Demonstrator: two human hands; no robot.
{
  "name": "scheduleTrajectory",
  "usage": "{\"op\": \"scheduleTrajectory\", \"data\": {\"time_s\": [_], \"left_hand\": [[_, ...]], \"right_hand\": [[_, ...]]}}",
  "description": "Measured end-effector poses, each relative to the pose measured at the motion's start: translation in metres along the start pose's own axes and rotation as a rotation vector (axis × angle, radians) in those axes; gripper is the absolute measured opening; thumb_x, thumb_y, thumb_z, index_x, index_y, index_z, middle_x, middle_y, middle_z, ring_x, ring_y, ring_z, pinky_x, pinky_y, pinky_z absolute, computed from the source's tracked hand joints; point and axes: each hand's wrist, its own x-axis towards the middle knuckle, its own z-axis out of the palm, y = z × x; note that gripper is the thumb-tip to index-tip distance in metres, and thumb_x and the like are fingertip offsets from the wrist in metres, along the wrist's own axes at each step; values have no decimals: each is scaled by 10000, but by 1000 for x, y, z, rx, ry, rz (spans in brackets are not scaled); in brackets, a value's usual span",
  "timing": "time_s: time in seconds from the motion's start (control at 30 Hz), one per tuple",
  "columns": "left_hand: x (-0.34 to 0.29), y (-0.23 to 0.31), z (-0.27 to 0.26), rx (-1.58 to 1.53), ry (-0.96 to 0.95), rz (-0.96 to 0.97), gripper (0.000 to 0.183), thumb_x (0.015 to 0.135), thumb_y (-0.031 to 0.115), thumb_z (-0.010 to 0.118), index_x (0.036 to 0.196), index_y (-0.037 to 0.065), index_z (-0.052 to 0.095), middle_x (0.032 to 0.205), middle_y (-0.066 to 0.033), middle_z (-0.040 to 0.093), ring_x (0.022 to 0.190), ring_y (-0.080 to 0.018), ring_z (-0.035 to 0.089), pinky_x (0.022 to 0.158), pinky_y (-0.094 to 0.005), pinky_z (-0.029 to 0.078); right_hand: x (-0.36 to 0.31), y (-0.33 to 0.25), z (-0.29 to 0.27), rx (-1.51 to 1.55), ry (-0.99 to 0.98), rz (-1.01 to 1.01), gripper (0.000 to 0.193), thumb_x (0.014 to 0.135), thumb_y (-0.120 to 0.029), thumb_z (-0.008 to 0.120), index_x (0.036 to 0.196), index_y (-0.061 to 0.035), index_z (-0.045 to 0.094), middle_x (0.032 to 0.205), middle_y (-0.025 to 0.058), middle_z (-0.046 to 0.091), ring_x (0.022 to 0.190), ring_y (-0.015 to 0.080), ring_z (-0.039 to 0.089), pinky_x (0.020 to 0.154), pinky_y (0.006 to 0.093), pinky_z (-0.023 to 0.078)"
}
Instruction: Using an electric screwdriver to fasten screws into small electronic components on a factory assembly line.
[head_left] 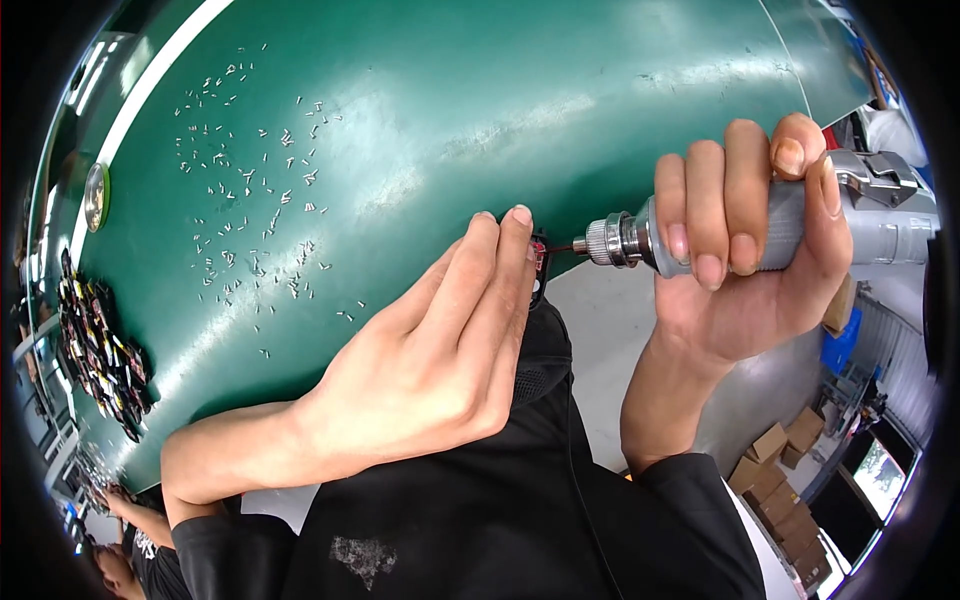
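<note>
My right hand (745, 240) is wrapped around a grey power screwdriver (800, 225), held level with its metal chuck (610, 240) and thin bit pointing left. The bit tip meets a small dark part with a red edge (539, 262) that my left hand (440, 350) pinches between its fingertips at the near edge of the green table (480, 90). Most of the small part is hidden behind my fingers. Many tiny silver screws (250, 200) lie scattered over the table to the left of my hands.
A heap of small dark parts (95, 350) lies at the table's left end, near a round metal disc (96, 196). Another person's arm (135, 525) shows at lower left. Cardboard boxes (785, 470) and a blue bin (842, 340) stand on the floor at right.
</note>
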Motion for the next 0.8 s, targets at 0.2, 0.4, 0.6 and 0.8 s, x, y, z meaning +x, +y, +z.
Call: {"op": "scheduleTrajectory", "data": {"time_s": [0.2, 0.4, 0.6, 0.8], "left_hand": [[0, 1, -1, -21, -18, -16, 347, 645, -30, 650, 964, -164, 625, 1094, -277, 605, 941, -335, 613, 781, -347, 546], [-2, -4, 4, -59, 55, 27, 369, 610, -21, 635, 942, -181, 613, 1054, -297, 606, 929, -349, 611, 737, -364, 557], [1, -3, 3, -14, 84, 50, 372, 583, -22, 624, 920, -179, 611, 1025, -292, 608, 920, -348, 607, 720, -358, 557], [-2, -2, -3, 66, 69, 42, 345, 611, 22, 616, 905, -158, 622, 1040, -270, 607, 953, -337, 593, 802, -353, 533]], "right_hand": [[1, -1, 1, -28, -47, 22, 222, 967, -238, 361, 977, -58, 491, 566, -8, 408, 457, 97, 397, 522, 271, 392], [3, 2, 7, -65, -113, 31, 200, 971, -231, 353, 925, -71, 462, 558, -11, 401, 431, 96, 378, 503, 272, 389], [14, 2, 18, -170, -246, 48, 190, 972, -220, 341, 879, -77, 422, 548, -15, 388, 400, 76, 337, 468, 246, 365], [14, 5, 27, -201, -206, 23, 146, 941, -191, 401, 847, -78, 403, 523, -18, 367, 382, 66, 302, 422, 240, 327]]}}
